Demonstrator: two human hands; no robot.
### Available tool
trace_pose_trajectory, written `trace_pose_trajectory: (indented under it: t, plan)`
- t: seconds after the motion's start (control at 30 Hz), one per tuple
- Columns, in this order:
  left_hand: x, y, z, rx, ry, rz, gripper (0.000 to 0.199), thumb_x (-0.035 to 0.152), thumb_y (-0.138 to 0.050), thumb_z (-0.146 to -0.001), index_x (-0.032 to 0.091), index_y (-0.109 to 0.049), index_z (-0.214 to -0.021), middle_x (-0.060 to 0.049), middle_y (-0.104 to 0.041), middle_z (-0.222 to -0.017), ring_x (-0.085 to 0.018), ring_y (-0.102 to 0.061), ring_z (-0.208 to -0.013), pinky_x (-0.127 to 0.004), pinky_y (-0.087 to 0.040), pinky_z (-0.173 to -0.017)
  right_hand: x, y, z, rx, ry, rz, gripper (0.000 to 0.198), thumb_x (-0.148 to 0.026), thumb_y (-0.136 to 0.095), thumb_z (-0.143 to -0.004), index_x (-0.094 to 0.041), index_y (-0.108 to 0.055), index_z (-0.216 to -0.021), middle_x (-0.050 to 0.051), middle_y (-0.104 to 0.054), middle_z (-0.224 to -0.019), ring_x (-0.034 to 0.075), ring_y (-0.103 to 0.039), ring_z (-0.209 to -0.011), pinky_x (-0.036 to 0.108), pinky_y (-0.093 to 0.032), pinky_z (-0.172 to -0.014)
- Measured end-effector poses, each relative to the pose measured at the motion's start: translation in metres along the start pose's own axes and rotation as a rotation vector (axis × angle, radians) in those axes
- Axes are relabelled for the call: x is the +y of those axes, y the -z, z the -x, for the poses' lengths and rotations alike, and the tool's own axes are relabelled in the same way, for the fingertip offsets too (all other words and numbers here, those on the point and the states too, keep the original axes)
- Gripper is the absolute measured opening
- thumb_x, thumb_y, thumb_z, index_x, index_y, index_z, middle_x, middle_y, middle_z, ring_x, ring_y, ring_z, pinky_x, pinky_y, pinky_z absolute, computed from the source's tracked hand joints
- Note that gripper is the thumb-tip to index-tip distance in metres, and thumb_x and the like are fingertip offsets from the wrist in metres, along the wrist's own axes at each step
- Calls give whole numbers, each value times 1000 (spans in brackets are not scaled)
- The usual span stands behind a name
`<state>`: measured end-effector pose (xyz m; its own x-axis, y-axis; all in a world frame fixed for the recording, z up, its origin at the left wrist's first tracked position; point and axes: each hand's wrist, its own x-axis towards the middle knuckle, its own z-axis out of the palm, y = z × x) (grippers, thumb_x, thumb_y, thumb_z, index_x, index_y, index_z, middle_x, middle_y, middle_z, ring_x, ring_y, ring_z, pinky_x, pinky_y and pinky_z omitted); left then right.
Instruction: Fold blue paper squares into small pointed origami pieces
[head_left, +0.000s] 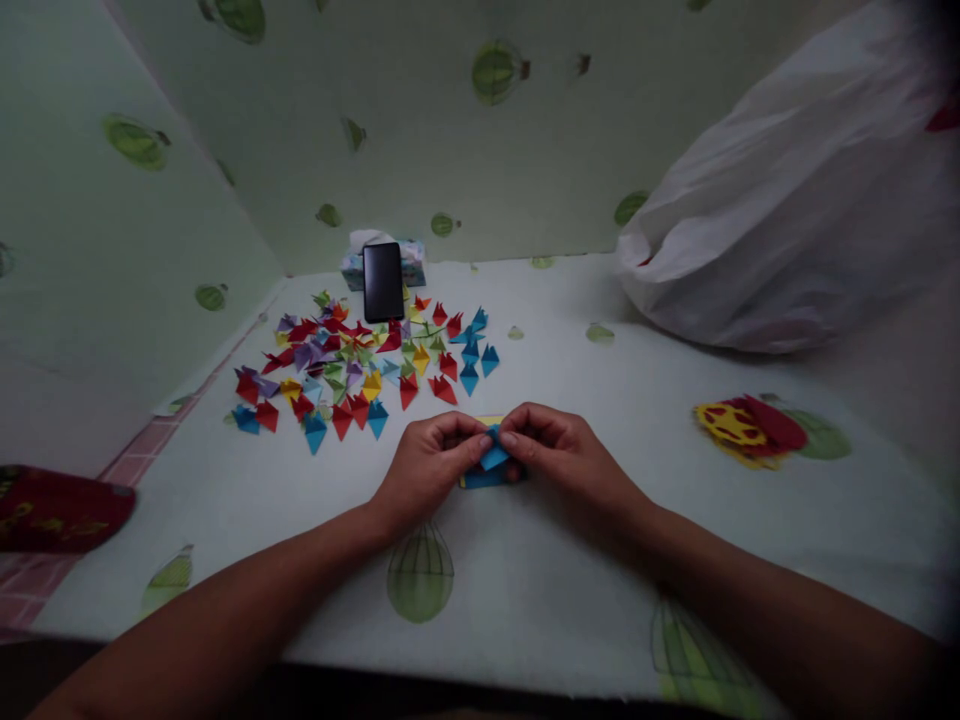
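Note:
Between my two hands is a small folded piece of blue paper (pixel 494 455). My left hand (pixel 431 455) pinches its left side with thumb and fingers. The thumb and fingers of my right hand (pixel 562 450) close on its right side. Beneath the hands lies a stack of paper squares (pixel 480 481), blue on top at the near edge, with yellow and pink at the far edge; my hands hide much of it. Beyond my left hand, many small folded paper shapes (pixel 360 410) in red, blue, yellow, green and purple are spread over the table.
A dark phone (pixel 383 283) leans against a tissue box (pixel 412 262) at the back. A large white plastic bag (pixel 750 220) stands at the back right. Red and yellow cut-out pieces (pixel 750 428) lie right. A red item with gold print (pixel 64 508) is at the left edge.

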<state>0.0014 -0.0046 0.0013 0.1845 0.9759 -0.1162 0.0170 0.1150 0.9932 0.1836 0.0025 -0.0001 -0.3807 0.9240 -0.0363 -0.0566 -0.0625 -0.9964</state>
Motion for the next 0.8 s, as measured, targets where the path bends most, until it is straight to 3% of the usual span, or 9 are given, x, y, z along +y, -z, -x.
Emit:
trace_pose_trajectory:
  t: [0.43, 0.8]
  plan:
    - [1, 1, 2, -25, -69, -81, 18, 30, -74, -77, 14, -72, -83, -3, -70, -74, -12, -61, -67, -23, -48, -64, 0, -1, 2, -28, -62, -61, 28, -43, -65, -89, -18, -60, -79, -1, -61, -68, 12, -57, -62, 27, -45, -64]
    - [5, -2, 2, -40, 38, 28, 20, 29, -78, -72, 12, -69, -80, -1, -68, -69, -10, -61, -62, -21, -48, -60, 3, -4, 3, 70, 109, 193, 8, -25, -63, -82, -19, -57, -83, -3, -56, -66, 12, -52, -60, 27, -39, -56]
